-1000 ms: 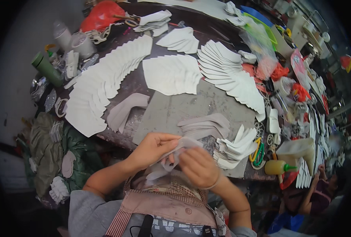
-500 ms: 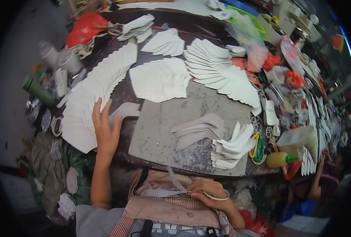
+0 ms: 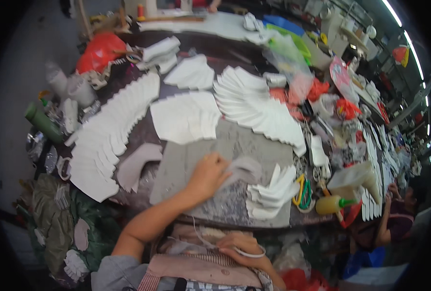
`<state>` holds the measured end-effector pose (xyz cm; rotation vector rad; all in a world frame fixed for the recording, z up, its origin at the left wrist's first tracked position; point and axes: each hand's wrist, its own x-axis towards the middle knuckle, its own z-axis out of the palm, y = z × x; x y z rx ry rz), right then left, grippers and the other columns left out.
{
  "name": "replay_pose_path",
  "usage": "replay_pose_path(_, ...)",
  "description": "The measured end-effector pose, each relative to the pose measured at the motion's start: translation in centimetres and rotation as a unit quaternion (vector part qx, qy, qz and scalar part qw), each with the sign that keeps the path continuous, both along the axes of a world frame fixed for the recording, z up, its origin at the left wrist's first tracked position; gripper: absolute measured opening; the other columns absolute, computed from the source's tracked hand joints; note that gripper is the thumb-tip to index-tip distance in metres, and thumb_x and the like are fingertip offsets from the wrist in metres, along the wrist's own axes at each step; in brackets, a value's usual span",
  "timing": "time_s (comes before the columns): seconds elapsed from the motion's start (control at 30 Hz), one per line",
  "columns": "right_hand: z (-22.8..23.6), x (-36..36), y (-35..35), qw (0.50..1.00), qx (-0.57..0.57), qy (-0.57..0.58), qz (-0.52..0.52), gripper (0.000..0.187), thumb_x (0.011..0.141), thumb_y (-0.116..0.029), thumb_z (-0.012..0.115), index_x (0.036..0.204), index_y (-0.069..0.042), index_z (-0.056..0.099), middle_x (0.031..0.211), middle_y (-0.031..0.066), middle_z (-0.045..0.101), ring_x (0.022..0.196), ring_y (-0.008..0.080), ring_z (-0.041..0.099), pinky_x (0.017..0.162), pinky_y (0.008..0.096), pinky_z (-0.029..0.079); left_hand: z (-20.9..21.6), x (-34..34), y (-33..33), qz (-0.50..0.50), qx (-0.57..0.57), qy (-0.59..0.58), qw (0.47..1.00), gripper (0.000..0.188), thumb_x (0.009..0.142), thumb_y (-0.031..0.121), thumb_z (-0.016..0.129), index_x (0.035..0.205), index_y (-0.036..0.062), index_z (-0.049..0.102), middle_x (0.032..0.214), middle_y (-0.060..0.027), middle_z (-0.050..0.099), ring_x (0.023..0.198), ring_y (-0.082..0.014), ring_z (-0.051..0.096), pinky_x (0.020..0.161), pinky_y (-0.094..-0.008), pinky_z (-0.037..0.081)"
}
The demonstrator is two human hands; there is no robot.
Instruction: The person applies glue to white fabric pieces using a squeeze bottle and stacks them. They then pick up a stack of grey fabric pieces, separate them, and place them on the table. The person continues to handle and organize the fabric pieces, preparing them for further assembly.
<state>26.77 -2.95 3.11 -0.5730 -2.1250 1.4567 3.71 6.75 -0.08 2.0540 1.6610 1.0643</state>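
Observation:
My left hand [image 3: 207,178] reaches over the grey board [image 3: 174,169], its fingers curled closed at the left end of some curved grey-pink fabric pieces [image 3: 247,169]. Those pieces are smeared by motion; how many I grip cannot be told. Down at my lap, my right hand [image 3: 242,246] pinches a thin whitish strip [image 3: 201,234] that loops up over the apron. Left of the board lies another grey-pink piece [image 3: 139,164]. A stack of folded white pieces [image 3: 271,194] sits on the board's right part.
Fanned white pieces [image 3: 99,140] curve along the left, with another fan [image 3: 259,106] at the right and a spread stack [image 3: 184,116] between. Scissors [image 3: 300,191], a yellowish bottle [image 3: 328,204] and a green flask [image 3: 43,122] stand around the edges. A co-worker [image 3: 395,218] is at far right.
My left hand has left the white fan and swung right to the grey-pink pieces, its fingers closing. The view has tilted up slightly. My right hand still pinches the strip.

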Motion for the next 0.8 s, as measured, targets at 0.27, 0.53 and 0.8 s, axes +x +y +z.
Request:
replay_pose_path(0.27, 1.1, -1.8, 1.3, 1.0, 0.017, 0.009, 0.005, 0.009, 0.084, -0.003, 0.073, 0.089, 0.002, 0.068, 0.093, 0.0131, 0.072, 0.087, 0.0254, 0.071, 0.078, 0.033, 0.056, 0.2, 0.1, 0.1, 0.013, 0.006, -0.04, 0.999, 0.027, 0.085, 0.02, 0.072, 0.106, 0.0034, 0.069, 0.099, -0.0117, 0.064, 0.095, -0.031, 0.059, 0.083, -0.0389, 0.048)
replay_pose_path(0.53, 0.3, -1.1, 1.3, 0.998, 0.037, 0.041, 0.005, 0.012, 0.085, -0.004, 0.072, 0.092, 0.001, 0.065, 0.091, 0.011, 0.069, 0.081, 0.026, 0.067, 0.073, 0.0335, 0.053, 0.2, -0.5, 0.5, 0.007, -0.03, -0.147, 0.989, 0.027, 0.078, 0.013, 0.075, 0.101, 0.0029, 0.068, 0.097, -0.0138, 0.066, 0.092, -0.0312, 0.063, 0.081, -0.0379, 0.05)
replay_pose_path(0.8, -0.3, -0.8, 1.0, 0.999, 0.013, 0.038, -0.008, 0.012, 0.086, -0.005, 0.072, 0.091, 0.001, 0.064, 0.09, 0.0114, 0.069, 0.082, 0.0256, 0.067, 0.073, 0.0328, 0.053, 1.9, -0.4, 0.0, 0.034, -0.084, -0.178, 0.98, 0.023, 0.079, 0.011, 0.076, 0.099, 0.0016, 0.07, 0.094, -0.0121, 0.067, 0.086, -0.0249, 0.065, 0.079, -0.0341, 0.05)
